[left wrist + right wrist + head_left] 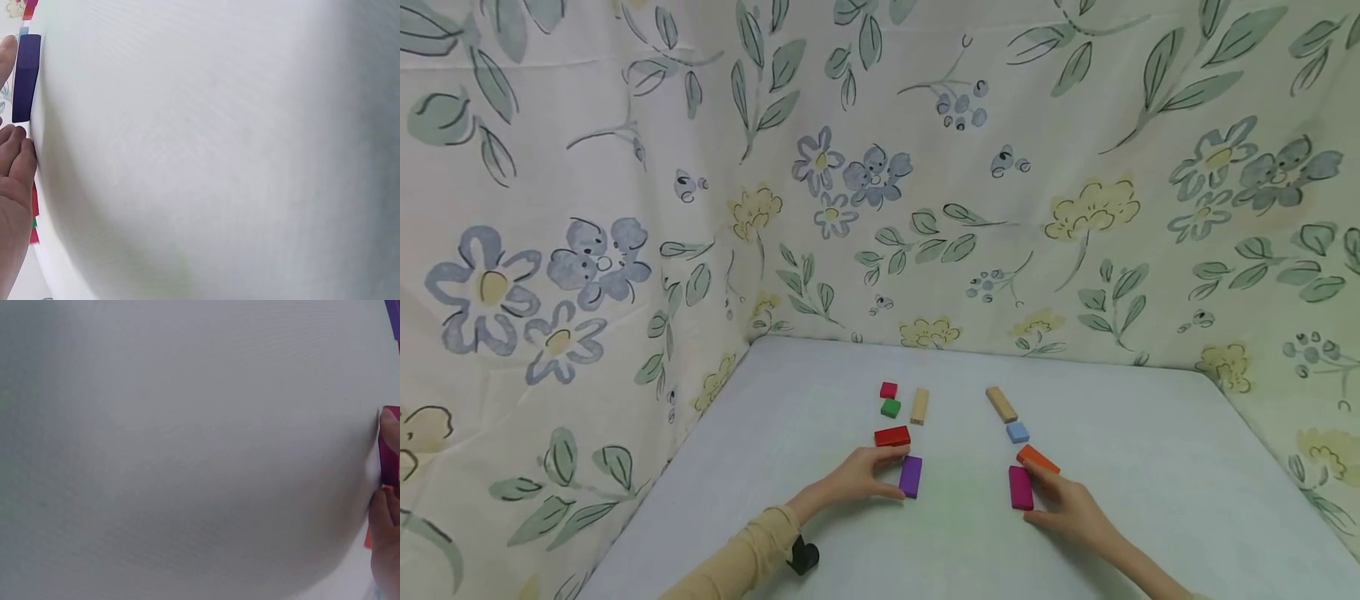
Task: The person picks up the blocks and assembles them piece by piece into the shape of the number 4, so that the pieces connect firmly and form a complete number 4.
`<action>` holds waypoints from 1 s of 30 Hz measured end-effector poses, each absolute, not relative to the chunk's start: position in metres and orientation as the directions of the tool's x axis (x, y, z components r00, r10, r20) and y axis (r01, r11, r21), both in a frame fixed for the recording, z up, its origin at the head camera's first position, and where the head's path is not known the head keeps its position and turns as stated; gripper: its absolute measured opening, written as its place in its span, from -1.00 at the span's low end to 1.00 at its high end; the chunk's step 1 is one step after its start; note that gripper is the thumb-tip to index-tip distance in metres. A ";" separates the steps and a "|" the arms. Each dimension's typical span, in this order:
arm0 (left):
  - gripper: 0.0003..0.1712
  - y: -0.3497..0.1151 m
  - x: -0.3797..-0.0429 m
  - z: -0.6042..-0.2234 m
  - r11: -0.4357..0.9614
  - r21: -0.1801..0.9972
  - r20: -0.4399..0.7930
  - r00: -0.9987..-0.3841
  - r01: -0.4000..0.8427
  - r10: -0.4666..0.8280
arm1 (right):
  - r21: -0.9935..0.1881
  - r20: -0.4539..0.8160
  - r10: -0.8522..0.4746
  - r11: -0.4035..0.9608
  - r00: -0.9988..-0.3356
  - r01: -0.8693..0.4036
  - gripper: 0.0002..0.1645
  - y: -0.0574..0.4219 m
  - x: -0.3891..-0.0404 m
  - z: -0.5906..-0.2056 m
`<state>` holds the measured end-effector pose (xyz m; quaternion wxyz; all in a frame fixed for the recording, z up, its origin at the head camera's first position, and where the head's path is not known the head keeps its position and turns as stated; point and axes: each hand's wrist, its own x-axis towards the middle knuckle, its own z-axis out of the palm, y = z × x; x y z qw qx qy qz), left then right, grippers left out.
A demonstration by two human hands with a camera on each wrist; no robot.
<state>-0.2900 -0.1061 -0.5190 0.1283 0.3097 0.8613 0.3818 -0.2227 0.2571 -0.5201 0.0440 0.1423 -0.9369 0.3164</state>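
My left hand (871, 475) is around a purple block (911, 477), thumb and fingers apart. In the left wrist view the purple block (26, 78) lies between thumb and fingers, with a small gap at the fingertips. Lengthwise, my right hand (1067, 506) pinches a magenta block (1020, 487) by its ends. The right wrist view catches the magenta block (389, 456) only partly, at the edge, with the thumb over one end. Beyond the left fingers is a red block (892, 436); an orange block (1039, 458) lies beside the right fingers.
Farther back on the white table (962, 533) lie a small red block (888, 389), a green block (891, 407), a light-blue block (1018, 432) and two wooden blocks, one left (920, 406) and one right (1001, 404). Floral cloth (925, 250) hangs behind.
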 end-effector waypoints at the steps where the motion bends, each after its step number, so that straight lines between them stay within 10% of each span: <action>1: -0.17 -0.106 -0.291 -0.518 0.515 0.734 0.018 -0.771 0.442 0.637 | -0.579 0.172 -0.240 0.760 -0.955 -0.296 -0.10 0.258 -0.223 -0.520; 30: -0.32 -0.106 -0.296 -0.518 0.530 0.746 -0.017 -0.783 0.404 0.622 | -0.743 0.035 -0.263 0.639 -0.964 -0.201 -0.08 0.258 -0.230 -0.511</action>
